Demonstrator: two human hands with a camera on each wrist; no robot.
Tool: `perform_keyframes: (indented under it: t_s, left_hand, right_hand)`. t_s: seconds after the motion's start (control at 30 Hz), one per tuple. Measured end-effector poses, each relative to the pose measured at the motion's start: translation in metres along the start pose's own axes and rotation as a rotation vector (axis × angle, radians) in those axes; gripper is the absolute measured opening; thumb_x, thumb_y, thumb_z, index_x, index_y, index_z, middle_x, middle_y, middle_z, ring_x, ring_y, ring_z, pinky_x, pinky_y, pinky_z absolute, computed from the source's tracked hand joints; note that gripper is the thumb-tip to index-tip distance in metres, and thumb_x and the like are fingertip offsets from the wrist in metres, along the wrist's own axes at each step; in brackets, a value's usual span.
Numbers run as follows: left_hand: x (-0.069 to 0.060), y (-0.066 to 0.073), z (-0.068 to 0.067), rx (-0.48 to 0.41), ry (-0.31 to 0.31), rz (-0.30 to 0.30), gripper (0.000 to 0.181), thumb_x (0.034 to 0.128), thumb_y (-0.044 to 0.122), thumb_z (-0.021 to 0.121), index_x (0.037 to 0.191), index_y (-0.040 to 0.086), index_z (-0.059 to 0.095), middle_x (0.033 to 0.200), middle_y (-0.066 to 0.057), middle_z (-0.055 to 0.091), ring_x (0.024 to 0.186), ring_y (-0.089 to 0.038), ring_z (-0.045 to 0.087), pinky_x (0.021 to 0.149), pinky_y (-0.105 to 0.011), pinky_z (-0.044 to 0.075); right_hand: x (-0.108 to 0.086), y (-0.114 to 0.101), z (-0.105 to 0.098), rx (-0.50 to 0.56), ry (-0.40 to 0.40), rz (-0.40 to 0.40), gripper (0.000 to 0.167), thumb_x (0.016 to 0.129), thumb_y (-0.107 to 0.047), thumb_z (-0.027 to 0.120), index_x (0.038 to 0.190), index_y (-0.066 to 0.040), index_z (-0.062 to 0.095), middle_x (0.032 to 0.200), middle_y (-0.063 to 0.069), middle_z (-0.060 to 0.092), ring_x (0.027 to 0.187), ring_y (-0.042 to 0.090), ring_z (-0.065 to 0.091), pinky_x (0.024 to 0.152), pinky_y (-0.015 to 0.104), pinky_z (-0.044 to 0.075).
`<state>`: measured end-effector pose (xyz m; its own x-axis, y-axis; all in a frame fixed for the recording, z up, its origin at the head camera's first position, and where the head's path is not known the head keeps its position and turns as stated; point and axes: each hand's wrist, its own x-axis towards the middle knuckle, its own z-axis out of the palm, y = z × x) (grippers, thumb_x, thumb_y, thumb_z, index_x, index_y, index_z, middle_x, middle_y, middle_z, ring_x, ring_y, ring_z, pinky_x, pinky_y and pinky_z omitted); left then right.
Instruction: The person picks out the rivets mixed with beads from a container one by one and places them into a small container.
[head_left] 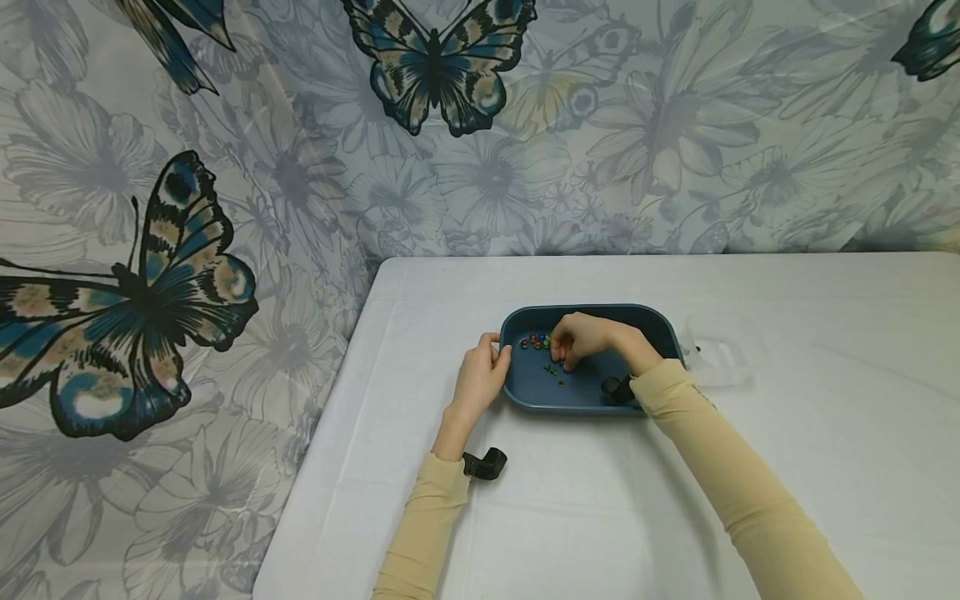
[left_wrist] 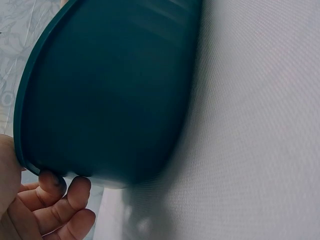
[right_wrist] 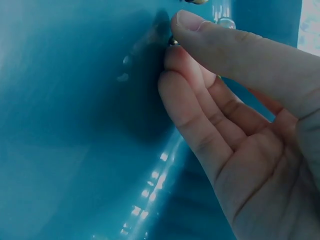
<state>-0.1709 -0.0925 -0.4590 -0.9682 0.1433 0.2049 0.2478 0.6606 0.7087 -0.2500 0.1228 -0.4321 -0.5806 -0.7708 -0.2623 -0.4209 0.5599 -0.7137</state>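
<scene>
A dark blue tray (head_left: 547, 398) with raised walls sits on the table. My left hand (head_left: 480, 375) grips its left rim, and in the left wrist view the fingers (left_wrist: 78, 192) curl against the outer wall. Inside the tray, my right hand (head_left: 588, 337) pinches a tiny dark shiny bead (right_wrist: 173, 41) between thumb and finger; most of the bead is covered by the fingertips. Left of that hand lie several round coloured beads (head_left: 536, 342). Small green bits (head_left: 551, 369) are scattered nearer to me, too small to make out.
A clear plastic container (head_left: 720, 362) stands just right of the tray, with a small dark spot at its left side. White cloth covers the table (head_left: 555, 517). Behind it hangs a butterfly-patterned fabric or wallpaper (head_left: 480, 183). Each wrist wears a black camera (head_left: 486, 464).
</scene>
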Motion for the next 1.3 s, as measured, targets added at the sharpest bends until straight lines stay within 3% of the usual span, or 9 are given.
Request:
perform_keyframes:
  t_s: [0.77,1.3]
  left_hand:
    - [-0.0006,-0.0002,-0.0006,-0.008,0.009,0.025,0.031,0.0958,0.017,0.051,0.116,-0.006,0.053,0.055,0.004,0.039,0.043,-0.006,0.033,0.044,-0.019,0.028]
    - [-0.0005,0.0001,-0.0002,-0.003,0.009,0.026,0.031,0.0957,0.016,0.051,0.116,-0.007,0.053,0.056,0.004,0.039,0.044,-0.006,0.033,0.045,-0.019,0.029]
  right_hand:
    - [0.0045,0.0012,0.0041,-0.024,0.003,0.001,0.013,0.072,0.004,0.074,0.08,-0.002,0.066,0.076,0.004,0.062,0.066,0.012,0.055,0.062,0.028,0.048]
    - [0.0038,0.0021,0.0063,0.017,-0.001,0.004,0.011,0.071,0.007,0.073,0.076,0.0,0.067,0.069,0.004,0.061,0.061,0.013,0.056,0.06,0.028,0.047]
